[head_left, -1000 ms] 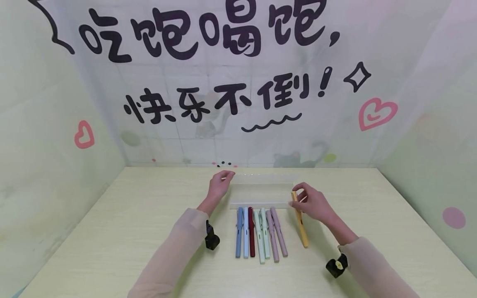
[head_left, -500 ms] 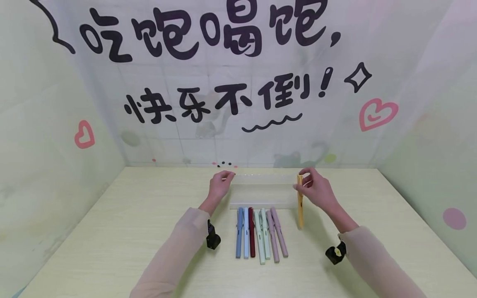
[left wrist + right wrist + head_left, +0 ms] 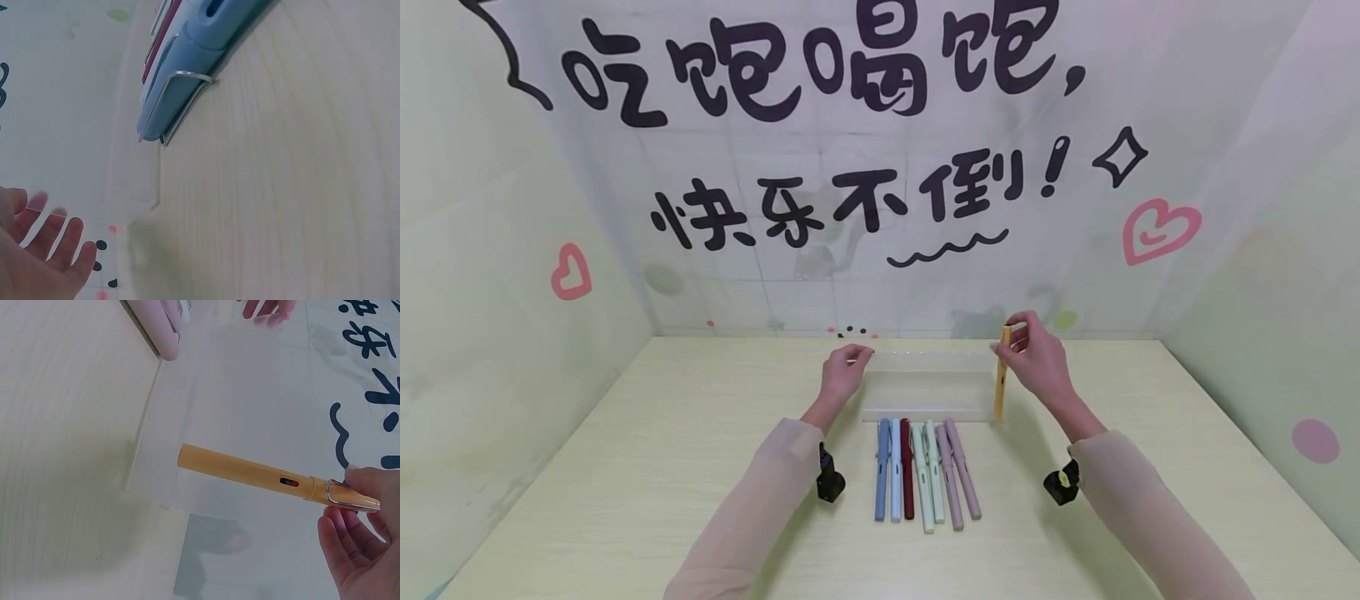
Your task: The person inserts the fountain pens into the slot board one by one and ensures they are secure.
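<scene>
- At the right end of the transparent tray (image 3: 932,390), holding the yellow pen (image 3: 1002,375) in the right hand (image 3: 1045,362); farther toward the backdrop than half a second ago, with the slant from a second ago now slightly reversed.
- Gripping it near the clip, thumb to one side and bent fingers to the other, the gap between filled by the cap; free end pointing down by the tray's near right corner, impossible to tell whether touching.
- Pinching the tray's far left corner with the left hand (image 3: 844,371), thumb and forefinger almost together, other fingers loosely bent; unmoved since the earlier frames.
- Behind the hands, pale sleeves (image 3: 752,508) and, at each wrist, a black camera (image 3: 831,479).
- On the bench (image 3: 700,442), just nearer than the tray, from left to right: blue pen (image 3: 881,475), light blue pen (image 3: 896,475), dark red pen (image 3: 907,471), two pale green pens (image 3: 923,487), two mauve pens (image 3: 964,471); unshifted between frames.
- Beyond, a backdrop (image 3: 775,300) with black Chinese lettering (image 3: 872,200) and pink hearts (image 3: 1159,246).
</scene>
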A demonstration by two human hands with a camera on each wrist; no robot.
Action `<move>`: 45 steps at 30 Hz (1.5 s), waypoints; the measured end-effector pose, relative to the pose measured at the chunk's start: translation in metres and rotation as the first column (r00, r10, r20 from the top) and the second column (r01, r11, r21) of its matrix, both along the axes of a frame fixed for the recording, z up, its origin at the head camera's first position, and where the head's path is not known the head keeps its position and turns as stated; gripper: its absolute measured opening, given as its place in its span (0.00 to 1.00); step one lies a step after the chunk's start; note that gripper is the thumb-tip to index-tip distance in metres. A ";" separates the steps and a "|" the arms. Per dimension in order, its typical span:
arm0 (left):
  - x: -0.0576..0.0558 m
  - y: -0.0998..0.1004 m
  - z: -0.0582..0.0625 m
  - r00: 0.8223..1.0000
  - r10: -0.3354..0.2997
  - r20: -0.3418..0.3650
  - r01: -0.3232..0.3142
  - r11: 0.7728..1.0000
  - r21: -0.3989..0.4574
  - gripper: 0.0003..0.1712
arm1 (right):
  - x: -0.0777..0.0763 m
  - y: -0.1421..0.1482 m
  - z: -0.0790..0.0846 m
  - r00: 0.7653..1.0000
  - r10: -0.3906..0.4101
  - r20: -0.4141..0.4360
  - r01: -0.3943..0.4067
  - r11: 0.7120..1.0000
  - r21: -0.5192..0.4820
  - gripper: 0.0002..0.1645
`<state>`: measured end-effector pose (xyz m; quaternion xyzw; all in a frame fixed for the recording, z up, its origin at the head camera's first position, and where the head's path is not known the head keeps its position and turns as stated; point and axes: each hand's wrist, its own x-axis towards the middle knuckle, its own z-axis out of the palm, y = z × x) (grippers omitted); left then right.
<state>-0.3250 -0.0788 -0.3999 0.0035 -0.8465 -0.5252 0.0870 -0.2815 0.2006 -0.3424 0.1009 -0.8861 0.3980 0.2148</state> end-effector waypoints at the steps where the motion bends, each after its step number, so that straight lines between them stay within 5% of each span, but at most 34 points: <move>1: 0.000 0.000 0.000 1.000 -0.001 0.000 0.001 1.000 -0.001 0.15 | -0.002 0.000 0.000 1.000 -0.011 -0.010 0.011 1.000 0.000 0.21; 15: -0.001 0.000 0.001 1.000 0.003 -0.007 -0.003 1.000 -0.004 0.14 | -0.015 -0.002 0.000 0.995 -0.065 -0.077 0.063 0.998 -0.027 0.21; 45: 0.002 -0.001 -0.001 0.999 -0.009 -0.032 0.009 1.000 -0.002 0.15 | -0.020 -0.005 -0.016 0.997 -0.038 0.073 0.034 0.998 0.057 0.21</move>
